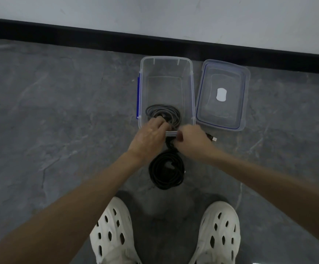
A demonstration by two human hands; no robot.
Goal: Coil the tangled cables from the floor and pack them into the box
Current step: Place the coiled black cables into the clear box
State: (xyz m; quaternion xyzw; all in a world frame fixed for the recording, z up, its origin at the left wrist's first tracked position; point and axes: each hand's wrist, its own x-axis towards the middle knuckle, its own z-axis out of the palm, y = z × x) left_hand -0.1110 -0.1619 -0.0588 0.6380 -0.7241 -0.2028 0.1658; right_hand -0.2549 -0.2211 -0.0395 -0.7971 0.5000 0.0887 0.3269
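**Second coil at the box rim, one already in**

Box [192, 88] stands open on the floor [59, 111], short end toward the shoes [113, 231], so both hands can work over the near rim. Grey coil [162, 111] lies flat inside at the near end; the far half is free, likely room for more. Black coil [166, 170] is just outside the near rim, between box and shoes. A strand runs up from it into the hands; resting or hanging, cannot tell.

Right hand [193, 138] is curled tight round that black cable, plug [213, 138] poking out past it, probably pinning the loose end so the loops hold. Left hand [151, 134] is bent over the rim, fingertips hidden; what it holds, cannot tell.

Lid [229, 111] lies just beside the box on the right, parked clear of the opening.

White sticker [221, 94] on lid: no writing readable. Blue clip [138, 96] on the box's left side; no brand visible
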